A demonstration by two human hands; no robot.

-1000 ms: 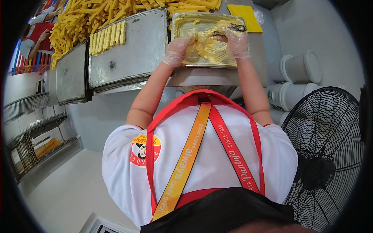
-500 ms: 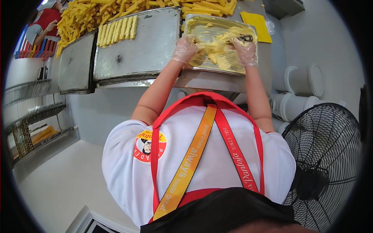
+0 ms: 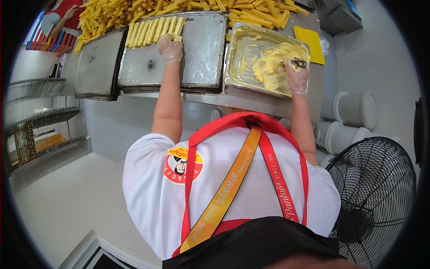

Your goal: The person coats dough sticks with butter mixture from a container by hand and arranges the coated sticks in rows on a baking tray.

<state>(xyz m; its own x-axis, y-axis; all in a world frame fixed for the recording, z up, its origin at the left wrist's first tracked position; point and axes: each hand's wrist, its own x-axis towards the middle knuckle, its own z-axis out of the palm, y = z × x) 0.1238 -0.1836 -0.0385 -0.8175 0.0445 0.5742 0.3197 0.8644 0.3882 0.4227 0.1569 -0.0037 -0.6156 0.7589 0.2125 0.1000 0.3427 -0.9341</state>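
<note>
My left hand (image 3: 170, 50), in a clear glove, is over the metal baking tray (image 3: 145, 74), its fingers closed at the near end of a cream-coated stick (image 3: 178, 28). That stick is at the right end of a row of similar coated sticks (image 3: 148, 33). In the rectangular metal pan (image 3: 244, 74) a thick yellow cream (image 3: 273, 62) is spread and heaped. My gloved right hand (image 3: 297, 80) is closed at the pan's right side, around a dark tool (image 3: 298, 63) whose kind I cannot make out. Cream smears the fingers.
A large pile of plain yellow sticks (image 3: 107, 20) lies along the far side. Another dark tray (image 3: 97, 65) is at the left, and a yellow sheet (image 3: 310, 45) right of the pan. White buckets (image 3: 356, 110) and a black fan (image 3: 374, 193) stand at right. Another person (image 3: 53, 24) is at far left.
My left hand has gone from the pan to the tray on the left, and the row of coated sticks is longer. My right hand stays at the pan with the dark tool.
</note>
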